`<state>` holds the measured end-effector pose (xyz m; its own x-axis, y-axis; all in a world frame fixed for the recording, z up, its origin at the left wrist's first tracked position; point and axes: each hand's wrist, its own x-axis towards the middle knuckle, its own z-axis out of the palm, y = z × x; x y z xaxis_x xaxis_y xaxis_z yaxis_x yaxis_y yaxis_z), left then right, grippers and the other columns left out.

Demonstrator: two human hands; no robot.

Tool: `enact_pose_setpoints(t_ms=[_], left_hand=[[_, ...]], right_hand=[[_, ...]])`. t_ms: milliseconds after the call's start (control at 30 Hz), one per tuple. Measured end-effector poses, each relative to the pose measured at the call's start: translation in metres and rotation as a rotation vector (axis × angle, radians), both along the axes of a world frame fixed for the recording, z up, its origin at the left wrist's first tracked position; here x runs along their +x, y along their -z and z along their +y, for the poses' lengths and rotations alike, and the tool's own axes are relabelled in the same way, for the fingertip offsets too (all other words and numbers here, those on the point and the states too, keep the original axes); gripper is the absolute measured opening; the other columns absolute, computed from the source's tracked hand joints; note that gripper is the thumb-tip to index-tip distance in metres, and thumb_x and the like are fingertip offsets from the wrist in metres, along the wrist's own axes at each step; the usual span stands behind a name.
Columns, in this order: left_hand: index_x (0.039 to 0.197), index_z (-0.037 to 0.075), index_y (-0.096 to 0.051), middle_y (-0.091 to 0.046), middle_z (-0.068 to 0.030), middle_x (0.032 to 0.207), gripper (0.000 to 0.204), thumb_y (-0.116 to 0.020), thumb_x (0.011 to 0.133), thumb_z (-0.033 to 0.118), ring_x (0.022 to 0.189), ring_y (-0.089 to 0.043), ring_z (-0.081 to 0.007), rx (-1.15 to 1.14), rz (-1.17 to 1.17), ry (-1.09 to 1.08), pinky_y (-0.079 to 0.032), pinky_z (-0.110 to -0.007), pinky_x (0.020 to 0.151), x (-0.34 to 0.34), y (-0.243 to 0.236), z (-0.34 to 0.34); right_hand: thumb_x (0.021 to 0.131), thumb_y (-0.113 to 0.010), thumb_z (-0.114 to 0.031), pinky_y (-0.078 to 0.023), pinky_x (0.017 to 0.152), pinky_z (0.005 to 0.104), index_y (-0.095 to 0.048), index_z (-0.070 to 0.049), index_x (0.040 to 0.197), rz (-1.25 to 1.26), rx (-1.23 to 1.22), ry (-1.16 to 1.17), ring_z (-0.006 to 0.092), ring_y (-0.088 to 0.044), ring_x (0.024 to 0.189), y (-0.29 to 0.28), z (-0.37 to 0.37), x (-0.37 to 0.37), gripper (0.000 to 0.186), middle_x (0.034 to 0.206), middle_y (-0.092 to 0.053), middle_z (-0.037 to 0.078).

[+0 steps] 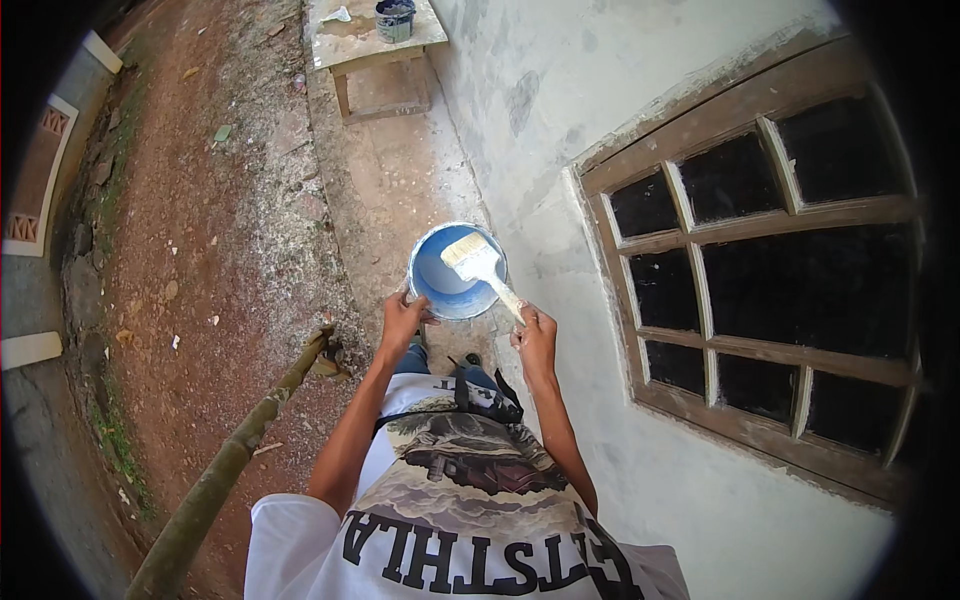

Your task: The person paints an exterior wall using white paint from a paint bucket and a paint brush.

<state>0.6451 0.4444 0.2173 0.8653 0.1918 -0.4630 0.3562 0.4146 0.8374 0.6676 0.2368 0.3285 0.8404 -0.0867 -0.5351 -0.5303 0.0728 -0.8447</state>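
Note:
My left hand (402, 320) grips the rim of a round blue bowl of white paint (440, 285), held out in front of me at waist height. My right hand (535, 333) holds the handle of a flat paintbrush (478, 264). Its pale, paint-loaded bristles rest over the bowl's upper right edge. Both forearms come up from my white printed shirt at the bottom of the view.
A white-painted wall (600, 130) runs along my right, with a wooden multi-pane window (770, 270) in it. A small paint-spattered wooden table (375, 45) carrying a dark bucket (395, 18) stands ahead. A bamboo pole (235, 460) slants at my left over the dirt ground.

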Motion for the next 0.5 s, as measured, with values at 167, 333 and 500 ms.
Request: enact_pose_setpoints(t_ms=[167,333,500], left_hand=[[0.115,-0.014,-0.048,-0.062,-0.0155,0.084,0.034,-0.053,0.085,0.003,0.061,-0.065,-0.0227,-0.042,0.039,-0.058,-0.059,-0.033,0.054,-0.001,0.002,0.009],[0.116,-0.013,-0.048,-0.062,-0.0151,0.084,0.034,-0.052,0.086,0.004,0.061,-0.066,-0.0235,-0.060,0.056,-0.087,-0.059,-0.033,0.054,-0.005,0.000,0.012],[0.115,-0.014,-0.048,-0.061,-0.0153,0.084,0.034,-0.052,0.087,0.004,0.060,-0.066,-0.0241,-0.045,0.093,-0.081,-0.059,-0.033,0.053,-0.006,0.003,0.017]], right_hand=[[0.098,-0.045,-0.021,-0.034,0.048,0.0204,-0.053,-0.003,0.105,0.046,0.271,-0.155,0.0068,-0.042,0.054,-0.012,-0.009,-0.007,0.022,0.068,-0.045,-0.002],[0.098,-0.044,-0.018,-0.033,0.048,0.0192,-0.040,-0.002,0.121,0.175,0.326,-0.275,0.0074,-0.042,0.057,0.010,-0.007,-0.012,0.028,0.077,-0.047,0.004],[0.097,-0.049,-0.018,-0.031,0.047,0.0198,-0.048,-0.002,0.107,-0.254,-0.274,-0.406,0.0028,-0.039,0.059,0.043,-0.004,-0.009,0.020,0.068,-0.044,-0.003]])
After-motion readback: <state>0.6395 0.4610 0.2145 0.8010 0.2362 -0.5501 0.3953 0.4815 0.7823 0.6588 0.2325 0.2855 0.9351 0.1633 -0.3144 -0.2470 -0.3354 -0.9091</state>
